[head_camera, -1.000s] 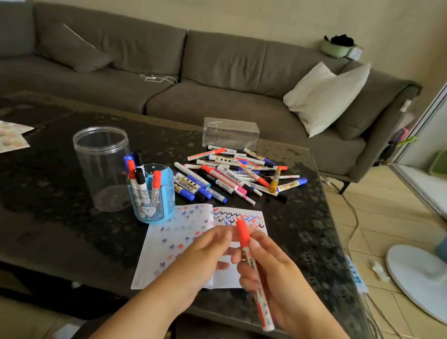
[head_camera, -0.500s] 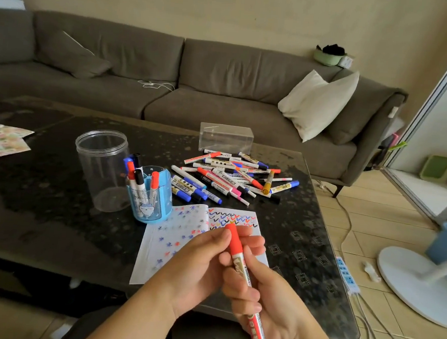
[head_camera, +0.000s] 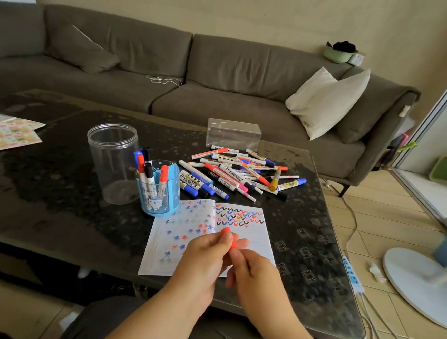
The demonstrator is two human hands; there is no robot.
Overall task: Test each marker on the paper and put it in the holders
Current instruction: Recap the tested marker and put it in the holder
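Head view. Both hands meet low at centre, above the near edge of the dark speckled glass-topped coffee table (head_camera: 53, 209). The left hand (head_camera: 204, 258) has its fingers curled round the orange-red cap (head_camera: 229, 238) of a marker, with the cap's end poking up between thumb and fingers. The right hand (head_camera: 255, 276) is curled just below it, fingertips against the lower part of the cap; the marker's barrel is hidden inside this fist, apart from a small orange patch at the heel of the hand. Whether cap and barrel are joined or parted cannot be told.

Under the hands lies the open white lined notebook (head_camera: 251, 241). Its left page carries blue and red star-like blots; the top of the right page has rows of zigzag strokes in red, blue, black and yellow.

Touching the notebook's far left corner stands the small blue plastic pen holder with a cartoon face (head_camera: 161, 199), with several markers upright in it: red, black and blue caps. Just beside it on the left is the tall clear plastic cylinder jar (head_camera: 110, 160); nothing shows inside.

Beyond the notebook, a loose heap of mixed-colour markers (head_camera: 240, 174) lies on the table. Behind the heap is the clear rectangular plastic box (head_camera: 233, 134).

At the far left edge of the table are patterned paper sheets (head_camera: 3, 134). Behind the table is a grey-brown fabric sofa (head_camera: 224, 73) with a cream cushion (head_camera: 326, 100). On the tiled floor at right is a white round fan base (head_camera: 419, 286).
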